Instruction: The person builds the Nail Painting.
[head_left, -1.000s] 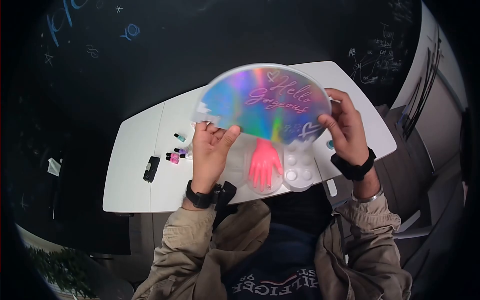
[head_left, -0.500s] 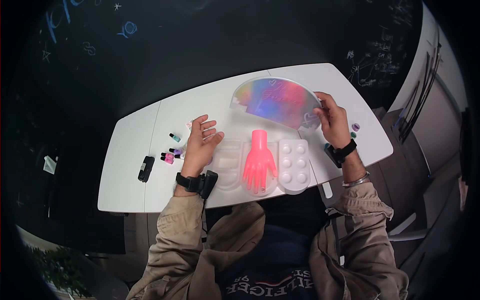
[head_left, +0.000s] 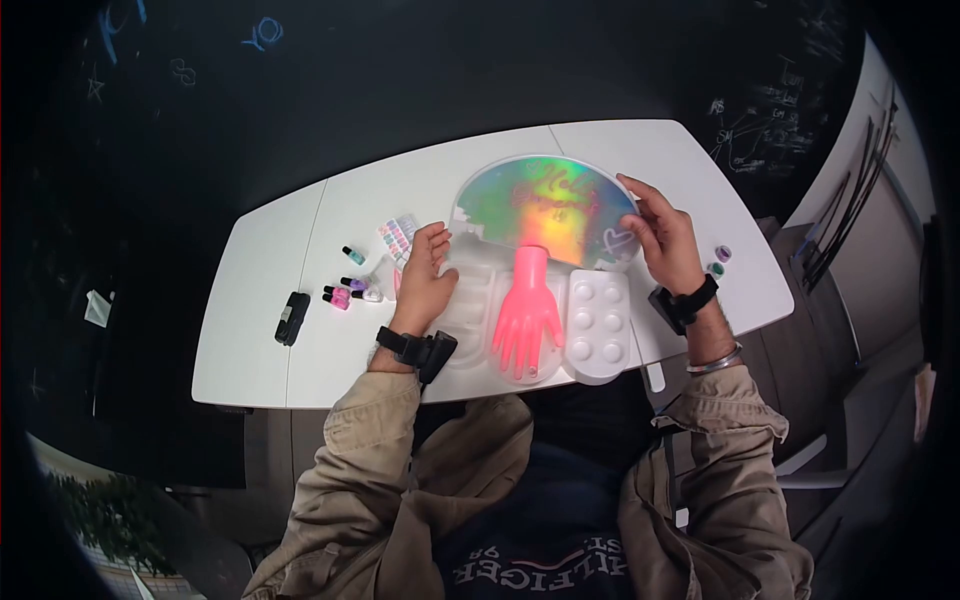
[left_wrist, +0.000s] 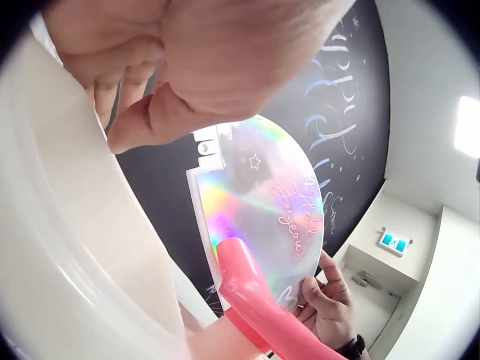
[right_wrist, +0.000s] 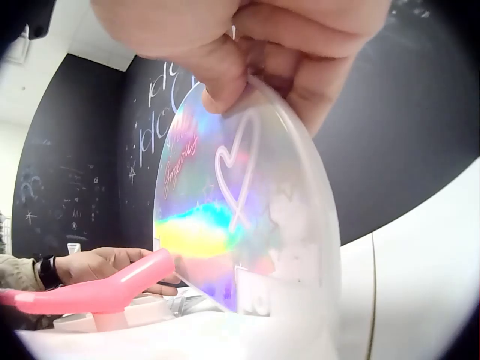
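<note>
My right hand [head_left: 672, 240] pinches the right edge of a half-round, shiny rainbow panel [head_left: 490, 200] lettered "Hello Gorgeous", thumb in front and fingers behind in the right wrist view. The panel stands upright behind a pink model hand [head_left: 527, 315], whose wrist end overlaps its lower edge. That model hand lies palm down on a white tray [head_left: 570, 372]. My left hand [head_left: 425, 285], fingers loosely extended and holding nothing, hovers by the tray's left compartments. In the left wrist view my left hand [left_wrist: 210, 67] shows large at the top, apart from the panel.
Left of the tray are several nail polish bottles [head_left: 338, 298], a teal bottle [head_left: 353, 256], a sheet of coloured nail pieces [head_left: 396, 235] and a black case [head_left: 292, 318]. Small purple [head_left: 723, 253] and green [head_left: 715, 270] pots stand at the right. A blackboard wall [head_left: 400, 80] rises behind the table.
My left hand has let go of the panel and moved down to its left. The panel, now in my right hand only, has come down and stands behind the pink model hand.
</note>
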